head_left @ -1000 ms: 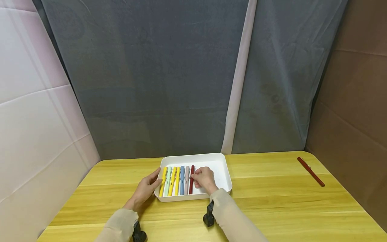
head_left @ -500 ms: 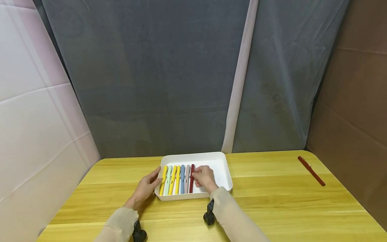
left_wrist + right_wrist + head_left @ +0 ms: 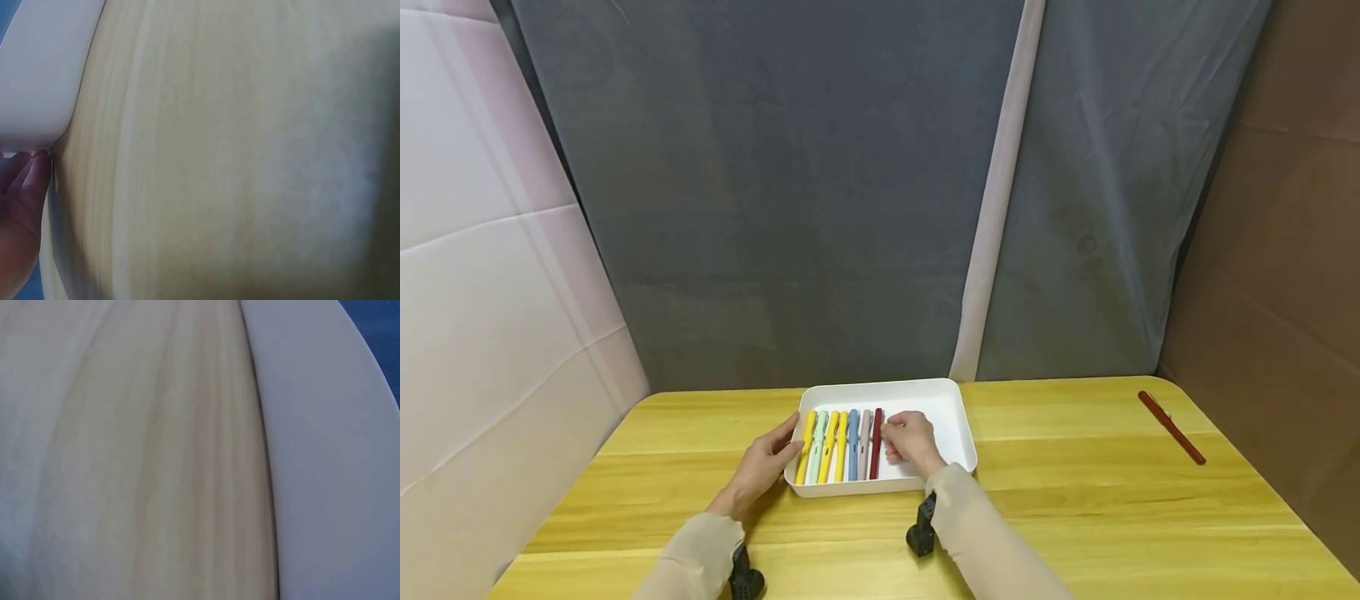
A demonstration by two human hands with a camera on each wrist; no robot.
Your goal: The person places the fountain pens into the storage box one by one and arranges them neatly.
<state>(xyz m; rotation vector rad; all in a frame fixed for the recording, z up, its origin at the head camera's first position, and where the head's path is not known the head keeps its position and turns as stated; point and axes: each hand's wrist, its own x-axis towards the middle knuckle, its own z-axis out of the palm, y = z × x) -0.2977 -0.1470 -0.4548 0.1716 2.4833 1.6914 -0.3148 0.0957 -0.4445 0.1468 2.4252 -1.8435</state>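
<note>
In the head view a white tray stands on the table, with a row of pens lying side by side in its left half. From the left come yellow, mint green, more yellow, blue, greyish pink and dark red pens. My left hand holds the tray's left side, the thumb over the rim and fingers outside. Just right of the dark red pen is my right hand, its fingers bent, with nothing visible in them. The right wrist view shows only the tray wall and wood.
Another dark red pen lies slanted on the wooden table at the far right. A grey curtain hangs behind the table. White cloth flanks the left side and a brown panel the right.
My right hand has shifted slightly right, its fingertips coming off the dark red pen in the tray. The left hand and the row of pens stay as they were.
</note>
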